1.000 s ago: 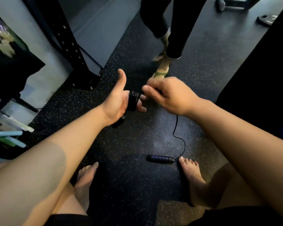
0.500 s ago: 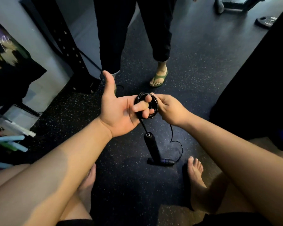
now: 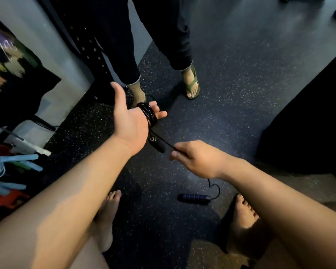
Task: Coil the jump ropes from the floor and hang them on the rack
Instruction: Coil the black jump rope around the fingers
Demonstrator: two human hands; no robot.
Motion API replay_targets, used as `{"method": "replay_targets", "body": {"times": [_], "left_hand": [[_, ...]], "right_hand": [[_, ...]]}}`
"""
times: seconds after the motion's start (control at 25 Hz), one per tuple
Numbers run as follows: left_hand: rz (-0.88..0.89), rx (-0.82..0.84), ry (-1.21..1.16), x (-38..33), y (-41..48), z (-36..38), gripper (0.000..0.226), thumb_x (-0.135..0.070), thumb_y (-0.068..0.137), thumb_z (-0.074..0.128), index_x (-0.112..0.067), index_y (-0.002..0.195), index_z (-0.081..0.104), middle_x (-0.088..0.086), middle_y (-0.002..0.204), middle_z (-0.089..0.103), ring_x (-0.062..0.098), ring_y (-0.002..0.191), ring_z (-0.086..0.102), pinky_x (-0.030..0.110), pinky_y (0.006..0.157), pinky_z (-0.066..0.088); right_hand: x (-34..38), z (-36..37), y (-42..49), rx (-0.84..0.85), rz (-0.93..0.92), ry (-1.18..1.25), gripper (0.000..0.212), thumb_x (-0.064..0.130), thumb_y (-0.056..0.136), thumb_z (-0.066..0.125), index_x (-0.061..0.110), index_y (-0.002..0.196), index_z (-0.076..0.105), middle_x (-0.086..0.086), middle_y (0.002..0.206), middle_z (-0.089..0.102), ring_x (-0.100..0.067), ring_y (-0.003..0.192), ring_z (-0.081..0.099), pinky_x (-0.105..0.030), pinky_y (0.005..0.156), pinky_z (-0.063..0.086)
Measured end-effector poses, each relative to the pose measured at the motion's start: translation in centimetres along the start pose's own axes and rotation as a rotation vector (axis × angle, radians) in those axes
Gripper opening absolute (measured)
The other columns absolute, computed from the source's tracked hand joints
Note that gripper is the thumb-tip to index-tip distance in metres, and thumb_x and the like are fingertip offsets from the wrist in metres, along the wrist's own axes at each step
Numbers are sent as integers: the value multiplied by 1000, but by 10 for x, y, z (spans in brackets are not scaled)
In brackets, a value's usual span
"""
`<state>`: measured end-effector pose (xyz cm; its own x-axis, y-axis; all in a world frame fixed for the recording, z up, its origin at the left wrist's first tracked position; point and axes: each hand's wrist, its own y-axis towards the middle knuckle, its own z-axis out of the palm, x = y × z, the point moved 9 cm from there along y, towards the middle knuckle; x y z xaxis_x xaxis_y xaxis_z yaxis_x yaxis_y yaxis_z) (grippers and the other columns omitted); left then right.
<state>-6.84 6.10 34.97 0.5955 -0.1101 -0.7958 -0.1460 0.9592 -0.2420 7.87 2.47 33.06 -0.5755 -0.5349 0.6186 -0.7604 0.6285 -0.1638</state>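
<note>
A black jump rope (image 3: 148, 113) is wound in several loops around the straight fingers of my left hand (image 3: 131, 121), whose thumb points up. One black handle (image 3: 157, 144) hangs just below that palm. From the coil the cord runs down and right to my right hand (image 3: 194, 159), which pinches it between thumb and fingers. Past my right hand the cord drops to the floor, where the second handle (image 3: 194, 198) lies by my right foot.
Another person's legs and green sandals (image 3: 192, 85) stand just beyond my hands. A black perforated rack upright (image 3: 89, 45) rises at the upper left. Light blue jump ropes (image 3: 12, 162) lie at the left edge. A large black block (image 3: 308, 123) fills the right.
My right hand has left the coil and moved down and right, drawing the cord taut. My left hand's fingers have straightened inside the loops. The other person has stepped closer.
</note>
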Motion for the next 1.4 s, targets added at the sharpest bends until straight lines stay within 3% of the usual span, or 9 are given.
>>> {"method": "replay_targets", "body": {"times": [0.16,0.4,0.52,0.64,0.88,1.04,1.16,1.28,1.4], "left_hand": [[-171,-53,374,34,-10,-4,124,-94,69,21,3,141,47,9,85,60,23,79,66,41,94,54],[-310,331,746,63,-39,35,123,-77,85,-17,10,116,65,21,99,70,26,91,67,26,87,53],[-342,474,799,68,-52,49,127,-80,80,-17,15,104,64,11,70,62,25,79,69,38,96,47],[-425,528,669,63,-63,63,115,-82,80,-18,-1,73,63,14,68,51,28,70,65,26,74,54],[-461,564,395,47,-75,61,123,-95,70,-9,3,89,64,4,54,44,31,69,60,42,97,44],[-388,461,-36,25,-75,50,123,-102,67,10,3,100,65,3,67,52,29,79,63,41,105,40],[-238,327,-145,15,-59,33,121,-99,72,17,3,111,69,10,89,58,29,85,69,45,110,41],[-73,221,-166,6,-42,20,118,-92,79,27,0,151,39,16,103,60,28,87,67,56,105,47],[15,133,-89,-2,-23,4,114,-88,84,24,5,147,42,16,103,57,29,94,65,57,104,48]], "right_hand": [[20,-35,1,-195,-171,-69,27,35,102,50,14,97,68,-1,76,68,-18,67,61,-40,66,48],[22,-76,6,-321,-208,-87,25,45,95,60,23,92,72,8,76,71,-10,67,65,-38,63,54],[7,-88,0,-312,-182,113,20,35,88,74,15,89,72,7,74,71,-5,67,65,-26,63,52],[-16,-85,-8,-351,-64,267,25,36,89,72,13,81,66,1,66,59,-6,59,48,-27,57,40],[-26,-34,-7,-356,65,508,43,45,102,40,23,73,62,3,70,59,-9,68,51,-35,66,46],[-15,5,3,-305,100,773,33,37,101,46,23,77,63,4,60,58,-20,59,57,-49,62,49],[-8,28,14,-95,164,779,29,29,105,46,9,90,61,-5,62,60,-28,63,59,-40,64,47],[-12,41,21,57,256,742,27,27,105,47,12,85,57,-12,63,59,-25,60,57,-33,60,42],[-15,47,21,155,287,686,24,25,104,49,12,86,57,-7,58,58,-19,55,55,-31,61,40]]}}
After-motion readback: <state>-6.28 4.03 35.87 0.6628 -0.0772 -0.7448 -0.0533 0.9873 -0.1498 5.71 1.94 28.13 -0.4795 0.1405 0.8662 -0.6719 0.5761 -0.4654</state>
